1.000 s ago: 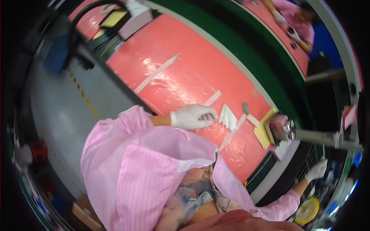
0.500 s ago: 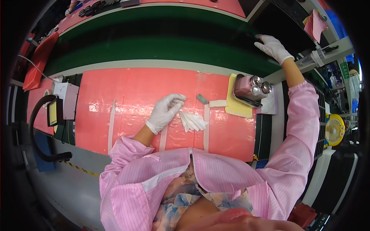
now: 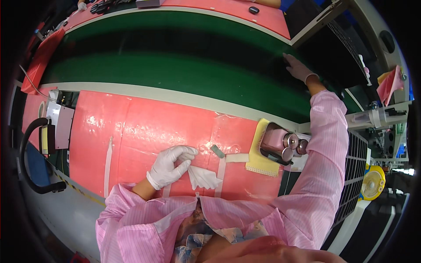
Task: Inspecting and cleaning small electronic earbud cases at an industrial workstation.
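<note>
My left hand (image 3: 172,165), in a white glove, is closed over the pink work mat (image 3: 144,136). A folded white cloth (image 3: 204,177) fans out from under its curled fingers and thumb. Just beyond these fingers lies a small green block (image 3: 217,151), beside a cream strip (image 3: 237,158). My right hand (image 3: 299,69), gloved too, is stretched far out to the right above the green conveyor belt (image 3: 175,70). Its fingers are extended, somewhat dim against the dark opening, and no object shows in them.
Right of the mat, a metal tray (image 3: 268,151) with metal-capped bottles stands on a yellow notepad (image 3: 258,167). A white box (image 3: 60,125) and a black curved hose (image 3: 28,153) are at the left. A yellow fan (image 3: 372,183) is at the far right. Another person's arm (image 3: 267,2) shows across the belt.
The view has turned and shifted, so the mat and tray appear lower. My right hand stays extended over the belt, now at the dark opening's edge. My left hand keeps the cloth.
</note>
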### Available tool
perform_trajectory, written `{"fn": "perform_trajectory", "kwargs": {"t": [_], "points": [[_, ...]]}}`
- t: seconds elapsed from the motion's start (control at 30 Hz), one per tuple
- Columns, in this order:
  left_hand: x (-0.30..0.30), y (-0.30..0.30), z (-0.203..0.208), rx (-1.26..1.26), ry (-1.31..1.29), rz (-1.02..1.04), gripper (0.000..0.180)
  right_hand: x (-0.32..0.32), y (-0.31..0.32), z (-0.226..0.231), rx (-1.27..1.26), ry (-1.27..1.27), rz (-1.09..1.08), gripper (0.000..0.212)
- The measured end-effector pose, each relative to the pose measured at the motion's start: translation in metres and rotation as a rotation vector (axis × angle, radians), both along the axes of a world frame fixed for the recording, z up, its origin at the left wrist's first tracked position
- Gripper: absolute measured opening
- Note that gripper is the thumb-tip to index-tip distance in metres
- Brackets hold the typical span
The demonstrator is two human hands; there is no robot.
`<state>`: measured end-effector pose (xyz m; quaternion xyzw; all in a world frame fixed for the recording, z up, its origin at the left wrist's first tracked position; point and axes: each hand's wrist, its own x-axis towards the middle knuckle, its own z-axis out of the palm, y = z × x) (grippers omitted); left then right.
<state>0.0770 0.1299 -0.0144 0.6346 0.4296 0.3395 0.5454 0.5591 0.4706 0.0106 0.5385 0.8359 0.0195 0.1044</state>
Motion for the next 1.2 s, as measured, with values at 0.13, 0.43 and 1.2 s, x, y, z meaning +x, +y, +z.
{"fn": "perform_trajectory", "kwargs": {"t": [0.13,0.43,1.2], "points": [[-0.003,-0.004,0.0,0.027,0.007,-0.007,0.019,-0.031,-0.01,0.016,-0.047,0.069,-0.207,0.051],[0.0,-0.006,-0.004,0.069,0.009,0.0,0.023,-0.086,-0.096,0.066,0.023,0.201,-0.305,0.052],[-0.003,-0.012,-0.011,-0.11,-0.486,0.046,0.042,-0.339,-0.371,-0.004,0.011,1.619,-0.275,0.02]]}}
